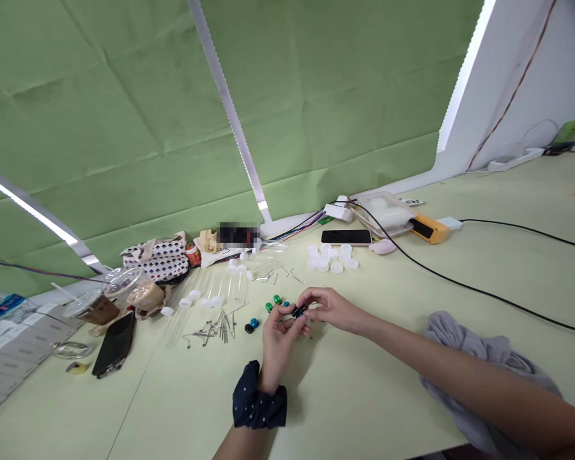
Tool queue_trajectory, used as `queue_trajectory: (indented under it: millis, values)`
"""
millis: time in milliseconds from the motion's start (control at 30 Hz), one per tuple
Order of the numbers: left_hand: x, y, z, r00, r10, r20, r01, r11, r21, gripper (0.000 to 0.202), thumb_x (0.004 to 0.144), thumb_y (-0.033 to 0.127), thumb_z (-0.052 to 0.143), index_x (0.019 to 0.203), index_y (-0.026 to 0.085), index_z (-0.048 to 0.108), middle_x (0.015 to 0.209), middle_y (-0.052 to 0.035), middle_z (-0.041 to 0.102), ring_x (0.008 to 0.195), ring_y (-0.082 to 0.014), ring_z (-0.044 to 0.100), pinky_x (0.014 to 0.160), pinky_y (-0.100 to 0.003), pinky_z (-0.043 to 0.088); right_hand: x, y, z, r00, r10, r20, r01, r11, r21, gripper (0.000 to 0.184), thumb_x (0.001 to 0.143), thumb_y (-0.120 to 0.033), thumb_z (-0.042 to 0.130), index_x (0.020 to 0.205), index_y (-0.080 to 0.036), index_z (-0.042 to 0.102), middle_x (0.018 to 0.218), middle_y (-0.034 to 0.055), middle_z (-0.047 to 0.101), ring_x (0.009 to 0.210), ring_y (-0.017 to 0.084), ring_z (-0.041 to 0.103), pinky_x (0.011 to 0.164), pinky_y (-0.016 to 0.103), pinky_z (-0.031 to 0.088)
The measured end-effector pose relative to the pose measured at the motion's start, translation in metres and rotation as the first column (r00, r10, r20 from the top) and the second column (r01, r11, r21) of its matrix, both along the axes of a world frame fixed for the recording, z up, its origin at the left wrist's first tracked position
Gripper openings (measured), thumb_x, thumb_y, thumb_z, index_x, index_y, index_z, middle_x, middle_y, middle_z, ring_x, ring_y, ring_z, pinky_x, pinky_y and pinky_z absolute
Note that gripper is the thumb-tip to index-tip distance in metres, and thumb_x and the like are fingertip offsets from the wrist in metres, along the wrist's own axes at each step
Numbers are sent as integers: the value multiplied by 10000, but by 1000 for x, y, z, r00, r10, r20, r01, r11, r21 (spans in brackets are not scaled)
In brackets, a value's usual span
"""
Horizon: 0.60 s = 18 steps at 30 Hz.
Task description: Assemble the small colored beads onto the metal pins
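My left hand point(280, 342), with a dark dotted scrunchie point(259, 399) at the wrist, pinches a small black piece point(298, 311) between its fingertips. From the other side, the closed fingers of my right hand point(334, 310) meet on the same piece, and a bit of blue shows there. Its exact kind is too small to make out. Just beyond the hands lie small round green beads point(277, 299). To the left are a blue bead point(254, 322) and a black bead point(248, 328). A pile of thin metal pins point(223, 327) spreads further left.
White caps point(337, 268) sit in a cluster behind the hands, near a phone point(346, 237). Clear tubes point(201, 284) lie at the left. Drink cups point(96, 308) and a dark phone point(115, 345) stand beyond them. A black cable point(431, 275) crosses the right; a grey cloth point(474, 345) lies under my right arm.
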State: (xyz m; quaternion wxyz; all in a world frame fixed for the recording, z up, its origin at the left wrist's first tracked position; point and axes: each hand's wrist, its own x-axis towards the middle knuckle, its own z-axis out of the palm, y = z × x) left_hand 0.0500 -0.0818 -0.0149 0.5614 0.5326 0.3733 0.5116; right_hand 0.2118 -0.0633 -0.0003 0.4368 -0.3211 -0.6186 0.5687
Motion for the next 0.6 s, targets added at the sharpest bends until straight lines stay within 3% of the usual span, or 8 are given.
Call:
queue_trajectory:
  millis: [100, 267, 433, 600]
  values:
    - [0, 0, 0, 1000, 3, 3, -3, 1000, 3, 222, 720, 243, 670, 852, 188, 500, 793, -2, 619, 573, -124, 620, 561, -272, 498, -1, 0, -2, 999, -22, -25, 21, 1000, -10, 311, 728, -376, 650, 955, -173, 587, 926, 54, 590, 899, 174, 552, 760, 308, 461]
    - [0, -1, 2, 1000, -13, -3, 13, 1000, 3, 202, 747, 230, 646, 879, 184, 500, 668, 4, 635, 569, -130, 616, 564, -266, 490, -5, 1, -9, 998, -17, -55, 10, 993, -121, 360, 725, -447, 629, 937, -165, 553, 841, 24, 556, 616, 114, 564, 539, 260, 462]
    - [0, -1, 2, 1000, -11, 2, 11, 1000, 7, 207, 749, 233, 647, 884, 181, 498, 673, -6, 651, 574, -134, 619, 566, -268, 492, -5, -1, -5, 994, 20, -109, -34, 991, -128, 353, 715, -421, 654, 934, -166, 546, 873, 25, 569, 667, 104, 562, 607, 249, 463]
    - [-2, 0, 2, 1000, 5, 24, -6, 1000, 9, 221, 727, 237, 667, 862, 180, 501, 653, 8, 637, 539, -131, 616, 535, -255, 484, -6, -1, -4, 997, -19, -79, 3, 981, -196, 390, 732, -500, 598, 901, -159, 515, 795, 14, 563, 542, 93, 541, 505, 248, 446]
